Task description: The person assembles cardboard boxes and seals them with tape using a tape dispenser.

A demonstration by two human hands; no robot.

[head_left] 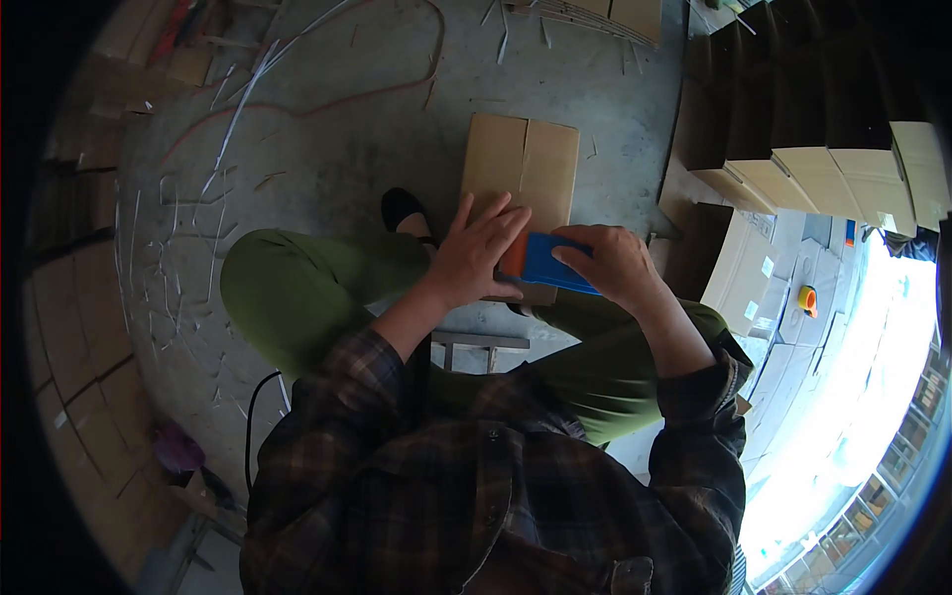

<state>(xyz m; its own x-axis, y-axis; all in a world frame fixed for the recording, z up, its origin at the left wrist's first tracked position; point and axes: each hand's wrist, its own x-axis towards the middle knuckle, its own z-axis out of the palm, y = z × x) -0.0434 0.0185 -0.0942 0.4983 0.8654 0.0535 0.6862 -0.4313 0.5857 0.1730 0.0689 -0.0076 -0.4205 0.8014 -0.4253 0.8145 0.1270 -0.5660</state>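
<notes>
A closed cardboard box point(545, 169) with a seam down its top stands on the floor between my knees. My left hand point(476, 253) rests on the near left part of the box, its fingers spread. My right hand point(615, 266) is wrapped round a blue tool point(557, 263) with an orange part point(514, 256) at its left end. That orange end touches the near part of the box, close beside my left hand's fingers.
Open cardboard boxes point(734, 263) stand at the right, with more in rows behind. A yellow-orange tape roll point(807, 300) lies further right. White strips point(233, 129) and a reddish hose point(337, 100) lie on the floor. Stacked cartons point(79, 317) line the left.
</notes>
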